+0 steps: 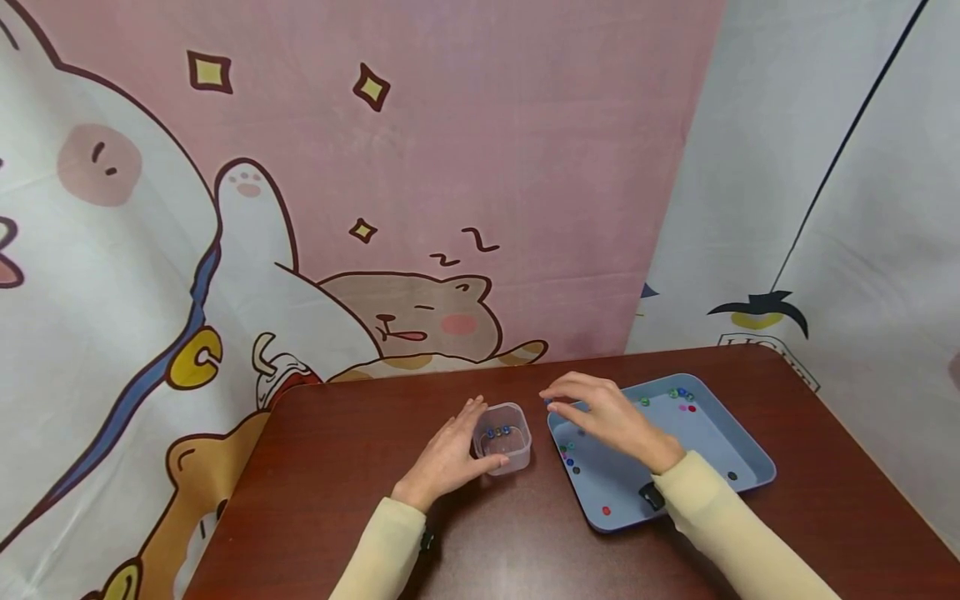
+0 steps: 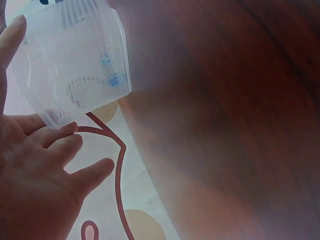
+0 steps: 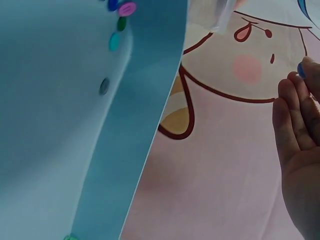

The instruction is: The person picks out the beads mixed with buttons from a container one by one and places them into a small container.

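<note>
My left hand (image 1: 444, 463) holds a small clear plastic container (image 1: 516, 460), thumb at its near side and fingers along its left side. Inside it lie a few small buttons (image 1: 498, 432), some of them blue. My right hand (image 1: 609, 423) is raised over the left edge of a blue-grey tray (image 1: 667, 467). In the right wrist view, a small blue button (image 3: 301, 70) is pinched between its thumb and fingertips. Several buttons lie scattered in the tray, among them a red one (image 1: 606, 511) and a pink one (image 3: 127, 9).
Both the container and the tray stand on a dark red-brown table (image 1: 337, 467). More buttons sit at the tray's far end, including a green one (image 1: 645, 402). A printed cloth (image 1: 525, 167) hangs behind the table.
</note>
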`<state>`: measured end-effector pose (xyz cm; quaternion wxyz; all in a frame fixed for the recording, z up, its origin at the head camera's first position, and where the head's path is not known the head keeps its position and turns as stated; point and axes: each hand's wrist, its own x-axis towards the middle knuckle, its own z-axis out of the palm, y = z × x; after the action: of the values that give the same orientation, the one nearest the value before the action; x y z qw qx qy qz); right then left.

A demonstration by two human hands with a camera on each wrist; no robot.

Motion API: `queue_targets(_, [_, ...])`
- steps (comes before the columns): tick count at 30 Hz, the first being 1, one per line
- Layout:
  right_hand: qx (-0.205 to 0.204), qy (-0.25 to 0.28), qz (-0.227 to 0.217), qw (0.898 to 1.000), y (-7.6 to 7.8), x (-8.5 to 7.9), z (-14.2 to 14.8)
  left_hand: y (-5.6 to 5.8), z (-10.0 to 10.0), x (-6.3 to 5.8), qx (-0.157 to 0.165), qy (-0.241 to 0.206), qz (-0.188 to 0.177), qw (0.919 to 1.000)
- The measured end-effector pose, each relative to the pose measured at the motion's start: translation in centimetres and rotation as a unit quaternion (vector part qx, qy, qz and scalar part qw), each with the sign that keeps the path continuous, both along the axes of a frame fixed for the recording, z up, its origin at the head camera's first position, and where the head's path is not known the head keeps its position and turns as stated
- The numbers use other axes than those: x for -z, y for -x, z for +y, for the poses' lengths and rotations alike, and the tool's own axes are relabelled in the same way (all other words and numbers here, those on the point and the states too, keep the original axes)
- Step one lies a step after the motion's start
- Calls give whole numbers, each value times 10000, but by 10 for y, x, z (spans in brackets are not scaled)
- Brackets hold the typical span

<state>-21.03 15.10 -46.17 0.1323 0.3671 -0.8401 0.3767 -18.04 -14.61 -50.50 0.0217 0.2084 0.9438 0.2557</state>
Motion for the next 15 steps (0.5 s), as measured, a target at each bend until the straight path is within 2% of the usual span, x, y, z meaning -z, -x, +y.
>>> queue_targets(9, [-127,240,135,9995,-1,-3,-23,1,0,1,13,-8,6,10000])
queue_targets(15, [-90,248,-38,9996,0,-1,-35,2,0,1,40,-58,8,10000])
